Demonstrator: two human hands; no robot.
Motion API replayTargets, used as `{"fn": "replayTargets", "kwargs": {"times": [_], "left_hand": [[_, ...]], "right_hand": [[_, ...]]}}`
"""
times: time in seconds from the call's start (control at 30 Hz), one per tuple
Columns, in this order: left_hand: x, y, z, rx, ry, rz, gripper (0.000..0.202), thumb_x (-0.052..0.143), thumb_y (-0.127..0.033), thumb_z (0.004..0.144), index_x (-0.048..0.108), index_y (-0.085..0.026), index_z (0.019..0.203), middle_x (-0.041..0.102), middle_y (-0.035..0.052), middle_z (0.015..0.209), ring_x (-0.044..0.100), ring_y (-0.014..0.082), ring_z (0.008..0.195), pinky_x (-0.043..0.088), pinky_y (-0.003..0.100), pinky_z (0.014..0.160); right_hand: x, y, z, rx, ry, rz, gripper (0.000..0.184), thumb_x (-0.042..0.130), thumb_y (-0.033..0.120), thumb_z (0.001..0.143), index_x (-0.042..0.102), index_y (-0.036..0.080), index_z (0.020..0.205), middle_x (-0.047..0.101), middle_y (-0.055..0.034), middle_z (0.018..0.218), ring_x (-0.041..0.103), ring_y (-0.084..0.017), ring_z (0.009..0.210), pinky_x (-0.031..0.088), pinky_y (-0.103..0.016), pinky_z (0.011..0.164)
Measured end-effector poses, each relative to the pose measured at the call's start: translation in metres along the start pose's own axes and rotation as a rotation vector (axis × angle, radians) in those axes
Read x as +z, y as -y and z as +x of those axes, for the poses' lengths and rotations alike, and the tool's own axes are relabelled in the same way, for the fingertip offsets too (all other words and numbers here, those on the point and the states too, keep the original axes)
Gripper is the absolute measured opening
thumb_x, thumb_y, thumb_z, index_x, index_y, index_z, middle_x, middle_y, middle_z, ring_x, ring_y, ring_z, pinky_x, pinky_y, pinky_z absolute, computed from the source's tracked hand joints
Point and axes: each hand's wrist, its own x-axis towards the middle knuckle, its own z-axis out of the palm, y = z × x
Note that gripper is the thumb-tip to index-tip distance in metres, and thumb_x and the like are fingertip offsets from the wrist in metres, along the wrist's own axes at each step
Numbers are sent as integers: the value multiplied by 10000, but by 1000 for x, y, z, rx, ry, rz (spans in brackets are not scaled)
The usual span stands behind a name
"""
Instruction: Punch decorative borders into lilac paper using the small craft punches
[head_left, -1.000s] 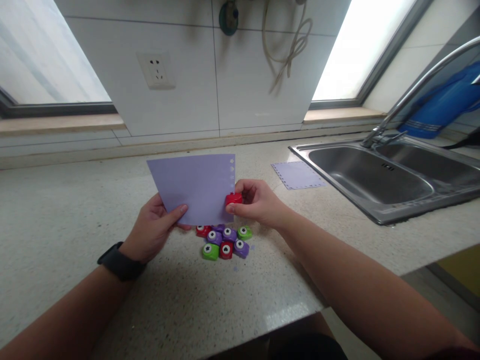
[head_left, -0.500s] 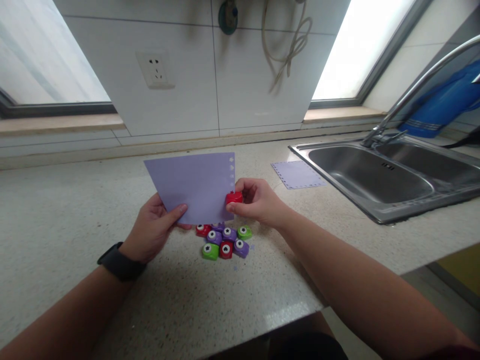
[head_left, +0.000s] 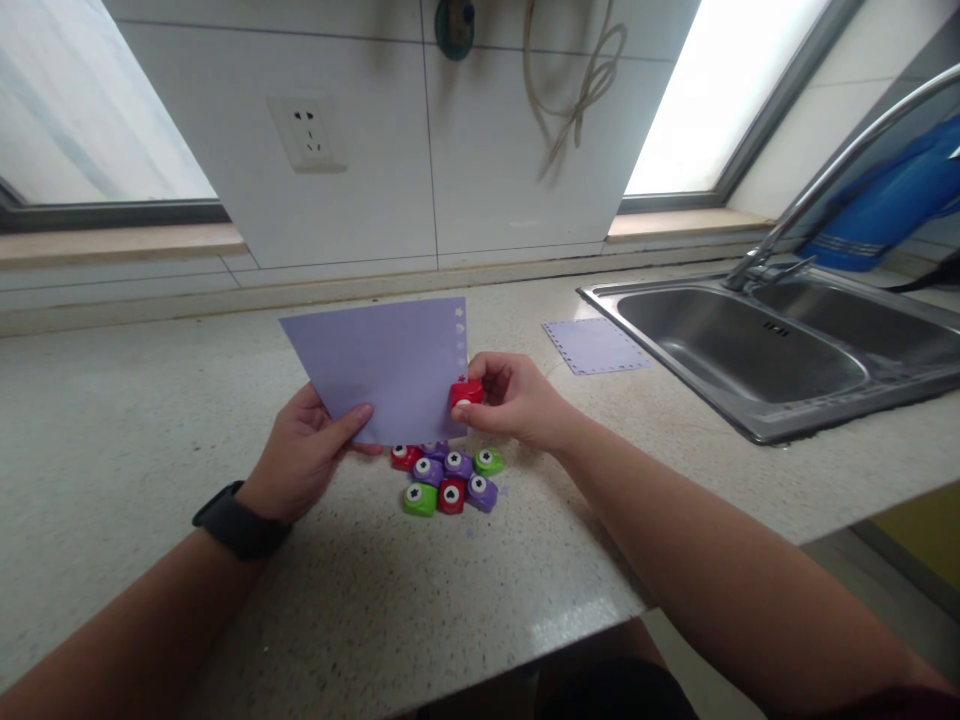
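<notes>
A sheet of purple paper [head_left: 382, 365] is held up off the counter, its lower left corner pinched between the thumb and fingers of my left hand [head_left: 315, 440]. Small shaped holes run down the sheet's right edge. My right hand [head_left: 517, 400] grips a red craft punch [head_left: 466, 393] at that edge, below the row of holes. Under the paper, several punches lie grouped on the counter: a green punch [head_left: 420, 499], a red heart-marked punch [head_left: 451, 496], a purple punch [head_left: 481, 491] and others. The paper hides part of the back ones.
Another purple sheet [head_left: 594, 347] with punched edges lies flat by the steel sink [head_left: 750, 435]. Tiny paper cut-outs [head_left: 471, 532] are scattered near the punches. The speckled counter [head_left: 135, 430] meets a tiled wall with a socket [head_left: 307, 135].
The red punch sits slightly lower in the view with the paper still at its jaws. The paper's left side has shifted a little left and up; both hands keep their hold.
</notes>
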Motion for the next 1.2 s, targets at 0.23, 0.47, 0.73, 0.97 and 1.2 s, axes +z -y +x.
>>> {"fn": "replayTargets", "kwargs": {"times": [0.23,0.47,0.73,0.97,1.2], "left_hand": [[1,-1,1,-19,-3,19,489,872,-290,751,642,-220,1177,727,46,1183,722,180,801,654,281,594],[-1,1,0,-6,-7,-1,479,882,-269,748,643,-210,1159,720,41,1183,713,165,796,655,268,584],[-1,2,1,-3,3,11,465,875,-270,756,639,-191,1149,727,50,1145,702,156,740,643,265,571],[-2,2,0,-4,-17,29,456,876,-271,749,656,-212,1145,731,46,1149,704,160,747,640,260,572],[-1,2,1,-1,-20,51,430,870,-280,750,657,-229,1119,733,32,1135,705,168,751,642,276,572]], "right_hand": [[0,-1,0,-8,5,29,433,939,332,620,581,177,808,624,28,699,545,-94,621,442,-248,588],[0,-1,1,-13,-3,41,446,950,270,579,585,176,816,627,35,701,540,-87,617,434,-239,588],[-1,-2,2,-2,3,14,443,948,284,579,581,176,802,615,41,687,527,-85,605,419,-237,572],[-3,-3,2,-2,13,18,431,945,259,591,578,174,799,607,49,667,521,-80,593,405,-237,570],[-1,0,1,7,9,25,443,951,273,578,567,179,779,610,48,666,525,-82,588,413,-240,570]]}}
